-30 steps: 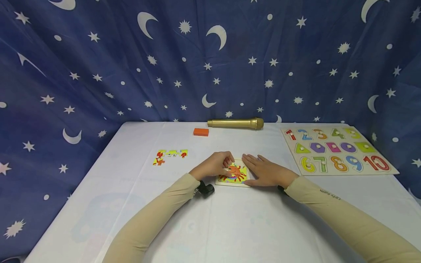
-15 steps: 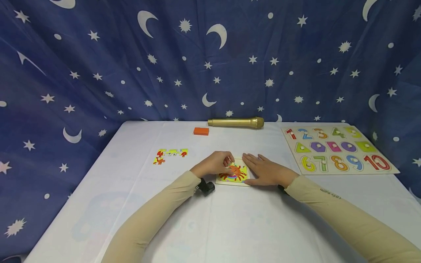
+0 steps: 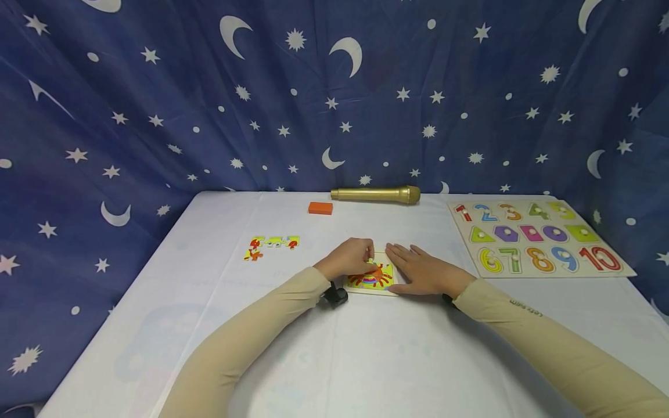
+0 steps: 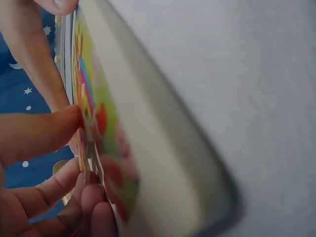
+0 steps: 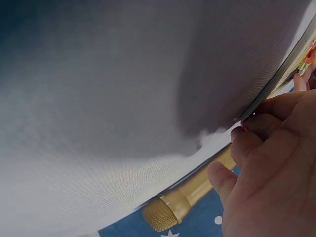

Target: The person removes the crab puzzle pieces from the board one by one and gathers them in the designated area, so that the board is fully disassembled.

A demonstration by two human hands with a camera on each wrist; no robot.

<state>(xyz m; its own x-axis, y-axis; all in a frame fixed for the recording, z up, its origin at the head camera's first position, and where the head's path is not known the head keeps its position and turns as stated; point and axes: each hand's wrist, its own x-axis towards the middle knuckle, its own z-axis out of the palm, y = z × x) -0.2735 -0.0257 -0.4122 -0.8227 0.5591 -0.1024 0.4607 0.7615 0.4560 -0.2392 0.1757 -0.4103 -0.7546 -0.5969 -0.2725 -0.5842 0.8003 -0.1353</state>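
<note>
A small square crab puzzle (image 3: 377, 280) in a pale wooden tray (image 3: 384, 293) lies on the table between both hands. My left hand (image 3: 349, 257) is over its left part, thumb and fingers bent. In the left wrist view the thumb (image 4: 59, 129) and fingertips (image 4: 92, 197) pinch a puzzle piece (image 4: 90, 143) at the picture's surface; much of it is hidden. My right hand (image 3: 423, 271) lies flat along the tray's right side, fingers extended, its fingertips at the edge. Several loose puzzle pieces (image 3: 274, 242) in yellow and red lie to the left.
An orange block (image 3: 320, 208) and a gold microphone (image 3: 375, 194) lie near the table's back edge. On the right is a wooden board (image 3: 543, 238) with numbers and shapes. A blue curtain (image 3: 334, 98) with moons and stars hangs behind the white table (image 3: 355, 360).
My left hand has shifted slightly right and farther over the puzzle, its fingers now bent lower onto the crab picture. The right hand stays at the tray's edge.
</note>
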